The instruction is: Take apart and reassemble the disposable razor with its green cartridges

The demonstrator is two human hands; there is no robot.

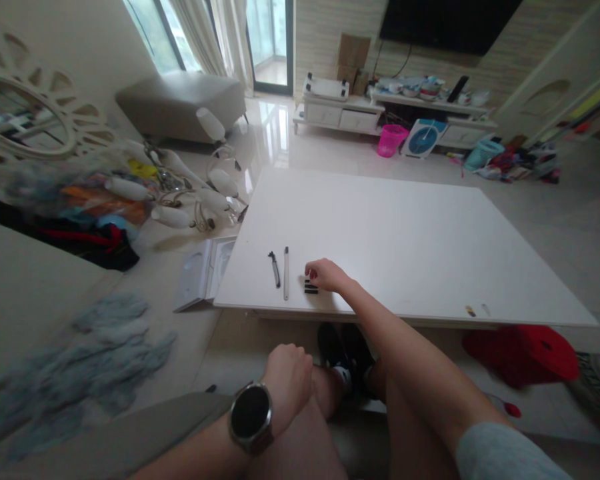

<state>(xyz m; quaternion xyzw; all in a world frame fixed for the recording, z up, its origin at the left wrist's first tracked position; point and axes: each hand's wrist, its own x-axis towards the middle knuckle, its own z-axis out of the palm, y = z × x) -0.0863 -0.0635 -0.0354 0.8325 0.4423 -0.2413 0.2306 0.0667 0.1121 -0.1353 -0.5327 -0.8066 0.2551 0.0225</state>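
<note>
My right hand (327, 275) reaches over the near left part of the white table (405, 233), its fingers curled down and drawn together. Beneath and beside the fingertips lie several short black strips (311, 291), stacked in a row. Whether one is pinched in the fingers is hidden. Left of them, a long thin pale stick with a dark tip (287, 273) lies lengthwise, and beyond it a small grey and black hand tool (275, 270), perhaps a cutter. My left hand (287, 373), with a watch on its wrist, rests closed on my knee, away from the table.
Near the table's front right edge lie a small yellow and black piece (471, 311) and a small pale piece (485, 309). A red stool-like object (523, 353) stands below that edge. On the left are an open white box (195, 273), a lamp with white shades (195, 180) and a grey cloth (80, 367).
</note>
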